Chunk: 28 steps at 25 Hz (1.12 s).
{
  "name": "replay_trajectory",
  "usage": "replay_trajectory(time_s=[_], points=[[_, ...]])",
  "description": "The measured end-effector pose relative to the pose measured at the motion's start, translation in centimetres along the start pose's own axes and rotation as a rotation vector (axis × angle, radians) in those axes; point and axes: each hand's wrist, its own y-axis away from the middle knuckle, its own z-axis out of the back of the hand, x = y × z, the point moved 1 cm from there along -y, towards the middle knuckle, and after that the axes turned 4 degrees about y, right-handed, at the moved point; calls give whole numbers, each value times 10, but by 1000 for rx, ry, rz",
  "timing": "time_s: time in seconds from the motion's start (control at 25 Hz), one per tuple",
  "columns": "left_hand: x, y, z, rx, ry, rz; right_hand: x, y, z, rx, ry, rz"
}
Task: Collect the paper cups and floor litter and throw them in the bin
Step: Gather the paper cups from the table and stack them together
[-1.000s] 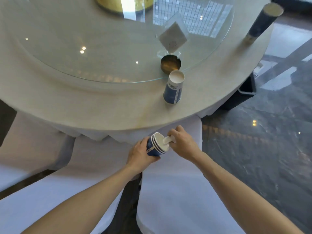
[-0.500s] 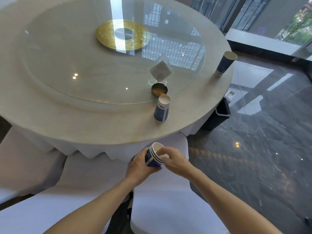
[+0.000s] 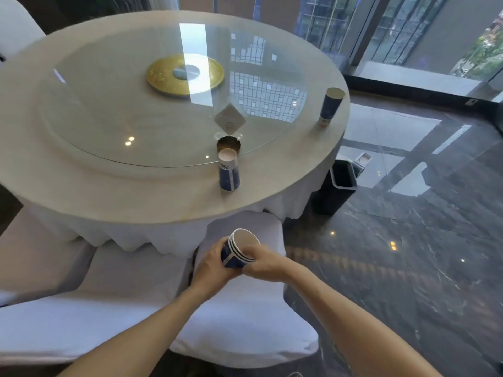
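Wider view now; both hands (image 3: 215, 265) (image 3: 265, 263) still grip stacked cups (image 3: 239, 250) below table edge (image 3: 190, 217).

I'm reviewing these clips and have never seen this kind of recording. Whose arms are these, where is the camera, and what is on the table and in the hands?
There is no machine: a person wears a wide-angle camera on the head, looking down at their own bare arms. The left hand grips a nested stack of blue paper cups; the right hand is on its rim. On the round table two more blue cups stand: one near, beside a small brass dish on the glass turntable, one far right. A dark bin sits on the floor beyond the table.
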Motion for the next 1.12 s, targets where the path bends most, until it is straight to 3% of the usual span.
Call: replay_trajectory(time_s=[0.2,0.36,0.64,1.12], points=[[-55,29,-83,-104,76,-43,-71,75,32,-326,299,190],[-88,42,-134,-126,112,-81,-120,118,45,-555,186,199],[-121,44,-195,-58,61,-94,-166,136,77,-432,-96,39],[-134,-65,-256,-38,165,1,-222,70,175,-310,79,-11]])
